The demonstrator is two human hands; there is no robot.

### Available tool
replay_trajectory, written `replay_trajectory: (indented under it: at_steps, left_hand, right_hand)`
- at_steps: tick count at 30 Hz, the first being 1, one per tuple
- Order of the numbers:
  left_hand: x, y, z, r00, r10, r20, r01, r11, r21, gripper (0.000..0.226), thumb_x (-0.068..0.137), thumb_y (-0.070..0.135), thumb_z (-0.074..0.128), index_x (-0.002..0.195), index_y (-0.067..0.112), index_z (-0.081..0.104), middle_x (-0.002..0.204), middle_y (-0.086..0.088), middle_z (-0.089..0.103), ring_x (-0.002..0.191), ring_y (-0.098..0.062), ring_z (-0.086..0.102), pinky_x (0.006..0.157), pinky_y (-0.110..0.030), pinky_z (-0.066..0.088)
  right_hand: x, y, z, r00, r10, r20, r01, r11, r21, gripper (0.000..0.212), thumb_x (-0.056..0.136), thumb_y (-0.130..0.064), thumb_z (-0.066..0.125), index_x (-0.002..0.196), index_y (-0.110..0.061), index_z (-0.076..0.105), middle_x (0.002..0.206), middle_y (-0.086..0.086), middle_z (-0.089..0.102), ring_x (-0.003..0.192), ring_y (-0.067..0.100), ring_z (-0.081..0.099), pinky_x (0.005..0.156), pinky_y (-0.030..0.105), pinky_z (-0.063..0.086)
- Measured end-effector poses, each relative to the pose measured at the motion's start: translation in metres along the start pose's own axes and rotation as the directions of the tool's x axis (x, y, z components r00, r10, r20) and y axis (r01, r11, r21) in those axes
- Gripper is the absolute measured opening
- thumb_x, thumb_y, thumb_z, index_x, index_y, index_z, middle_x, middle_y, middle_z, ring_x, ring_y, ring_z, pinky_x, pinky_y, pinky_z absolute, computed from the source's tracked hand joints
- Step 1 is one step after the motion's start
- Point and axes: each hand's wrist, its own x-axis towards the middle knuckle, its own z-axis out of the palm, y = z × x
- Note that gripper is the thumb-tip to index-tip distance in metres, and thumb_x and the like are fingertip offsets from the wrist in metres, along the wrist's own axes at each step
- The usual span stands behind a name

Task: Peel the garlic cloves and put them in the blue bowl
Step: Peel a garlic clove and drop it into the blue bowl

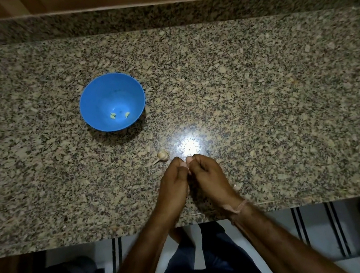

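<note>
Two peeled garlic cloves [113, 115] lie in the bottom of the blue bowl [95, 96], which stands on the desk [263, 97]. A small garlic bulb [162, 155] lies on the desk nearer and to the right of the bowl, just beside the left hand [174, 183]. The left hand and the right hand [207, 174] are pressed together, fingers curled and thumbs tip to tip; what they pinch between them I cannot tell.
</note>
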Motion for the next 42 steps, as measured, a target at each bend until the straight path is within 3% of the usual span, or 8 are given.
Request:
replay_trajectory:
  at_steps: [3,9,13,22,32,34,38,42]
  left_hand:
    - [-0.007,-0.003,0.001,0.966,0.252,-0.065,-0.225,0.934,0.277,0.024,0.112,0.028,0.034,0.092,0.018,0.042,0.078,0.001,0.051,0.065,-0.004,0.046,0.056,-0.015,0.032]
    - [0.008,0.013,-0.01,0.979,-0.157,0.132,0.179,0.969,-0.17,0.029,0.11,0.023,0.041,0.082,0.017,0.044,0.066,0.001,0.04,0.054,-0.01,0.037,0.054,-0.03,0.03]
    - [0.008,0.009,-0.017,0.979,-0.133,0.155,0.157,0.976,-0.148,0.031,0.11,0.023,0.043,0.081,0.017,0.05,0.062,0.004,0.041,0.052,-0.011,0.035,0.049,-0.029,0.028]
    - [-0.003,0.0,-0.004,0.99,0.139,0.005,-0.136,0.955,0.265,0.024,0.111,0.026,0.036,0.092,0.014,0.044,0.079,-0.013,0.058,0.068,-0.023,0.051,0.057,-0.035,0.036]
    - [0.002,-0.008,-0.001,0.964,0.261,-0.048,-0.208,0.854,0.477,0.019,0.11,0.017,0.038,0.091,0.013,0.041,0.072,0.002,0.044,0.062,-0.018,0.042,0.055,-0.03,0.026]
    - [0.005,-0.01,-0.002,0.985,0.172,-0.032,-0.145,0.904,0.402,0.023,0.11,0.019,0.037,0.09,0.011,0.043,0.073,-0.006,0.051,0.065,-0.024,0.048,0.056,-0.029,0.03]
    - [0.012,-0.004,-0.005,0.975,-0.216,0.051,0.22,0.969,-0.113,0.032,0.108,0.027,0.039,0.078,0.018,0.046,0.066,-0.004,0.044,0.056,-0.019,0.038,0.057,-0.035,0.03]
    - [0.01,0.005,-0.008,0.999,-0.043,0.032,0.041,0.998,0.049,0.033,0.112,0.026,0.038,0.088,0.008,0.05,0.074,-0.009,0.051,0.069,-0.016,0.047,0.062,-0.034,0.036]
  right_hand:
    - [0.002,-0.012,0.005,0.972,0.23,0.042,-0.233,0.954,0.188,0.037,0.109,-0.027,0.056,0.072,-0.017,0.054,0.064,0.0,0.047,0.06,0.014,0.042,0.057,0.029,0.036]
    - [-0.004,0.001,0.004,0.956,-0.286,-0.062,0.268,0.94,-0.211,0.031,0.11,-0.021,0.051,0.081,-0.009,0.051,0.07,-0.004,0.048,0.064,0.006,0.042,0.059,0.022,0.033]
    - [0.0,0.001,0.0,0.936,-0.35,-0.051,0.322,0.903,-0.284,0.027,0.106,-0.017,0.059,0.081,-0.008,0.055,0.072,0.0,0.054,0.066,0.01,0.048,0.06,0.017,0.033]
    - [0.007,0.001,0.001,0.97,-0.213,-0.118,0.162,0.927,-0.338,0.04,0.106,-0.022,0.059,0.069,-0.019,0.046,0.058,-0.01,0.044,0.055,0.004,0.04,0.051,0.019,0.029]
    - [0.011,0.0,0.002,0.998,0.056,-0.015,-0.058,0.987,-0.148,0.04,0.105,-0.024,0.059,0.066,-0.02,0.051,0.062,-0.009,0.05,0.062,0.009,0.046,0.061,0.029,0.038]
    - [0.004,0.001,0.006,0.999,-0.003,-0.035,-0.001,0.992,-0.128,0.038,0.107,-0.021,0.055,0.069,-0.018,0.052,0.063,-0.008,0.049,0.061,0.007,0.044,0.06,0.025,0.037]
    - [-0.002,0.01,0.008,0.939,-0.338,-0.059,0.286,0.867,-0.408,0.032,0.11,-0.022,0.047,0.08,-0.013,0.045,0.07,-0.006,0.043,0.063,0.008,0.038,0.057,0.019,0.026]
    - [0.001,0.005,0.004,0.923,-0.382,-0.055,0.308,0.816,-0.489,0.03,0.11,-0.02,0.046,0.08,-0.016,0.044,0.071,-0.009,0.042,0.065,0.007,0.038,0.059,0.02,0.026]
